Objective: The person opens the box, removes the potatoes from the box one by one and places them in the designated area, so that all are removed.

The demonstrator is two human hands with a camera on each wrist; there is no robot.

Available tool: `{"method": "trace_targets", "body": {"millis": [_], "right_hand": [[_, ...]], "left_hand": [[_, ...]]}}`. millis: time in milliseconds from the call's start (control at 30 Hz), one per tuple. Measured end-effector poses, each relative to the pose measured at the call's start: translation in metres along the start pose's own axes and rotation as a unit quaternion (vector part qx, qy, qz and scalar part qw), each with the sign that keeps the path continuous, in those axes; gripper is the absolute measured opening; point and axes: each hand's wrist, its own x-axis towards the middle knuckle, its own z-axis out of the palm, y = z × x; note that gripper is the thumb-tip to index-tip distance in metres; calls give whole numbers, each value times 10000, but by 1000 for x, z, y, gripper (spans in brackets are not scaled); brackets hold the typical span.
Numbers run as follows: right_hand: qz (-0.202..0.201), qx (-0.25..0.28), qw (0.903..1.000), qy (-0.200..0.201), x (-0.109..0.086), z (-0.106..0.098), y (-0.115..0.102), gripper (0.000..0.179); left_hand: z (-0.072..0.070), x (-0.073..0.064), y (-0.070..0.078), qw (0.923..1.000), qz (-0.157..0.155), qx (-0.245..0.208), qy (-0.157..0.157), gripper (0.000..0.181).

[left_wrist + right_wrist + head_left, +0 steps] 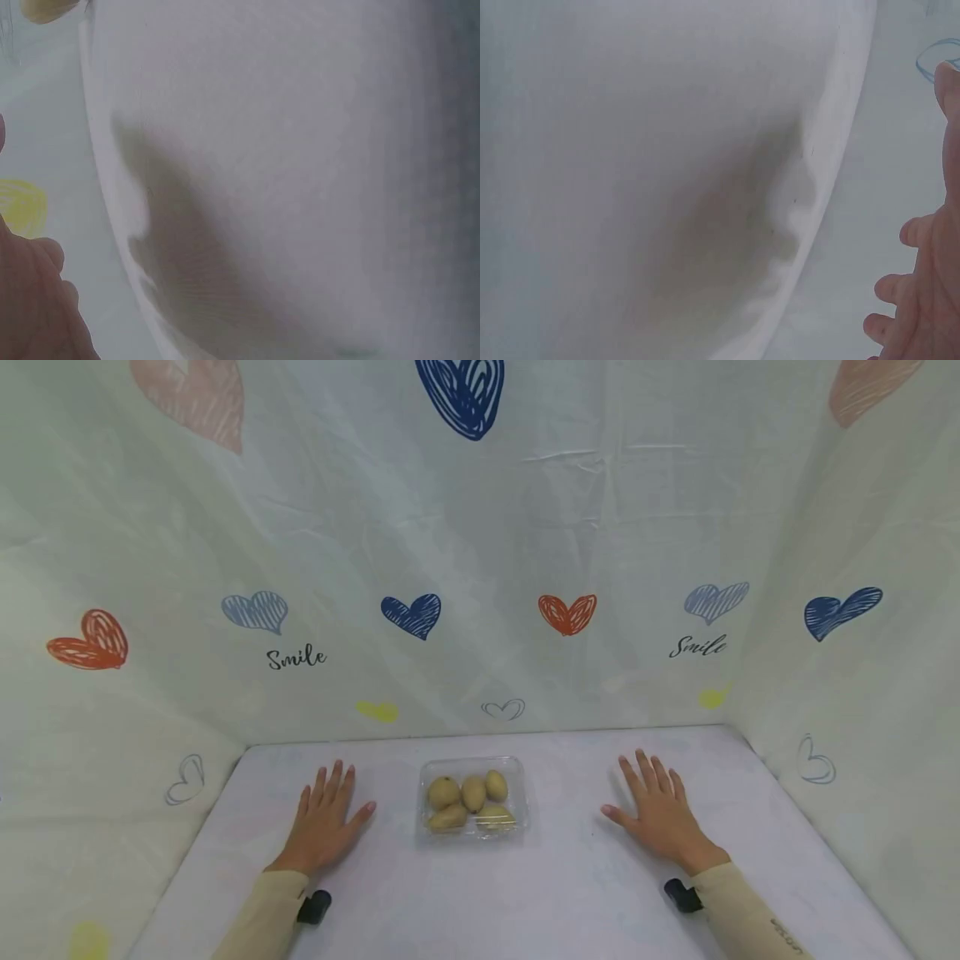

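"Five oval, yellow-brown fruits [473,794], kind uncertain, in one clear plastic box [459,766]. Position?"

"On the white counter [465,902], at twelve o'clock from the person, towards the far edge."

"State of the left hand [321,827] and right hand [663,818]?"

"Both empty, fingers straight and spread, at about nine and three o'clock from the box respectively. Neither touches it."

"Handling, in your judgement?"

"Light overall, the fruits supplying most of the weight. Walls probably thin, flexible and slick; they would dent if squeezed. Fruits likely firm, bruisable and apt to shift if tilted."

"Recommended hold?"

"Low on the side walls at nine and three o'clock, level, with light pressure. Whether the box is closed I cannot tell, so avoid lifting by the rim at twelve."
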Motion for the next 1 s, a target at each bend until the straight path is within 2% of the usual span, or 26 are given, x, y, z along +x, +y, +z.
{"method": "trace_targets", "body": {"millis": [633, 1000], "right_hand": [[-363, -140, 9992, -14, 5, 8, -39, 90], [-534, -141, 9984, -76, 13, 12, -63, 92]], "left_hand": [[6, -6, 17, 9998, 195, -69, -76, 89], [3, -8, 30, 9987, 465, -216, 46, 96]]}}
